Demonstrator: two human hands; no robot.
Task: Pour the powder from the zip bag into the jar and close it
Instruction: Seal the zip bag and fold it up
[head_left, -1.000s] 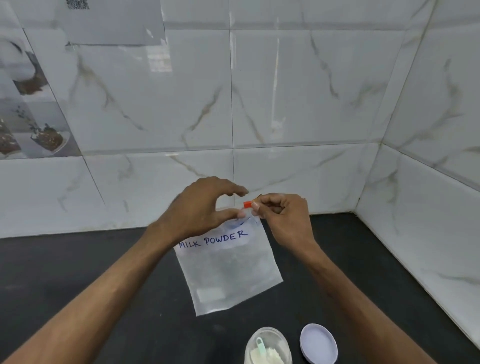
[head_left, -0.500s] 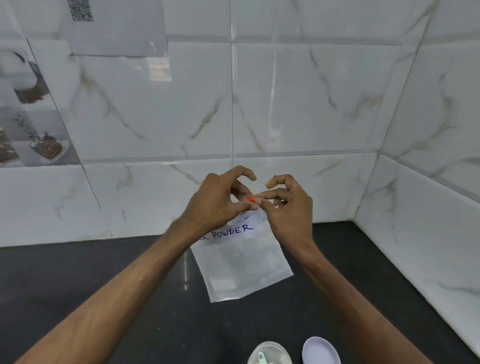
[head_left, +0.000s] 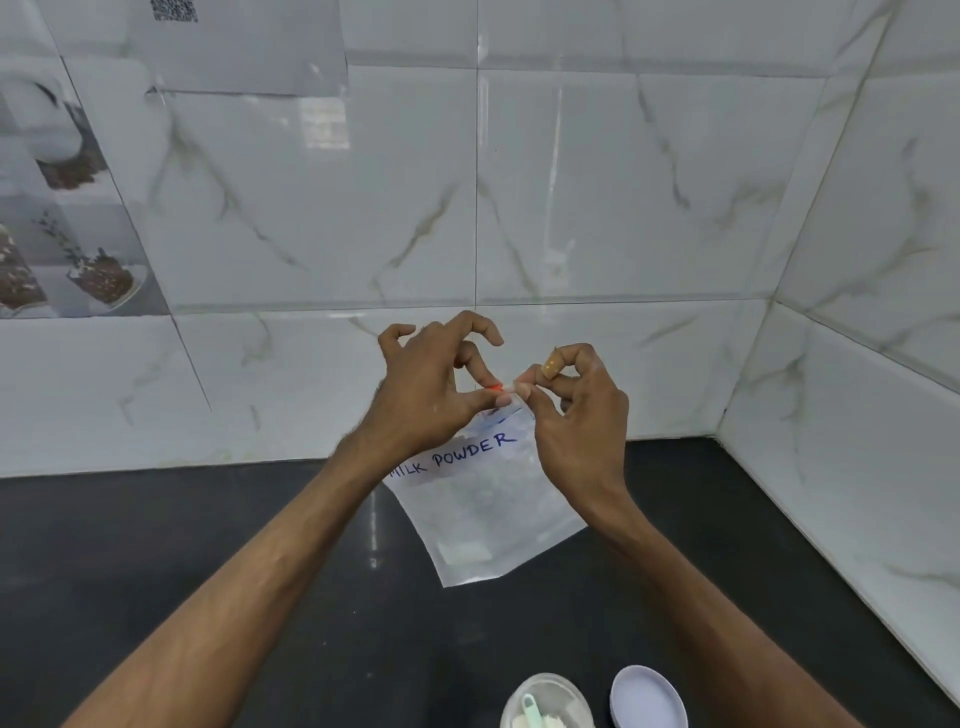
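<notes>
Left hand (head_left: 423, 397), right hand (head_left: 579, 421) pinch zip bag (head_left: 485, 512) top.

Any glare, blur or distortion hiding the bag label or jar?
Head view: wide-angle bends the wall tiles; glare streaks the counter beside the zip bag; its label reads sharp, partly behind the left hand; the bottom edge crops the jar.

A kitchen corner: 2 walls of glossy white marble-look tiles (head_left: 571, 208) meet above a polished black stone counter (head_left: 156, 545). At the left, picture tiles (head_left: 78, 260) show dishes of food – kitchen decoration. A zip bag (head_left: 483, 514) hand-lettered "MILK POWDER", an open jar (head_left: 566, 696) with a pale green scoop (head_left: 530, 709) in it and a lilac lid (head_left: 647, 699) just beside it are pantry things. A printed sheet (head_left: 244, 47) with a QR code is stuck high on the wall.
</notes>
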